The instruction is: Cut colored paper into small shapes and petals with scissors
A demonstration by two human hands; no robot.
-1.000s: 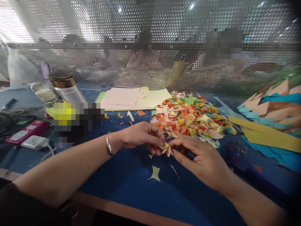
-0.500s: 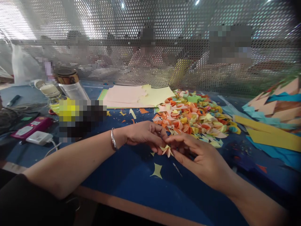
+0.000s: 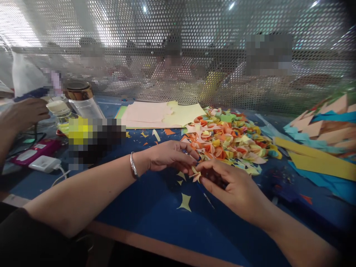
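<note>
Scrap-strewn blue worktop (image 3: pixel 155 218): left hand (image 3: pixel 169 157) and right hand (image 3: pixel 236 187) keep pinching a small paper flower (image 3: pixel 196 174) as a co-worker's hand (image 3: pixel 23 113) arrives far left.

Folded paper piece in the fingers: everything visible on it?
The paper piece is small, folded, and pale yellow with orange-pink tints. Several pointed flaps fan out like petals. It is pinched between the left hand and the right hand, whose fingers hide much of it. It sits low over the blue table, just in front of a pile of similar coloured pieces. Whether it touches the table cannot be told.
</note>
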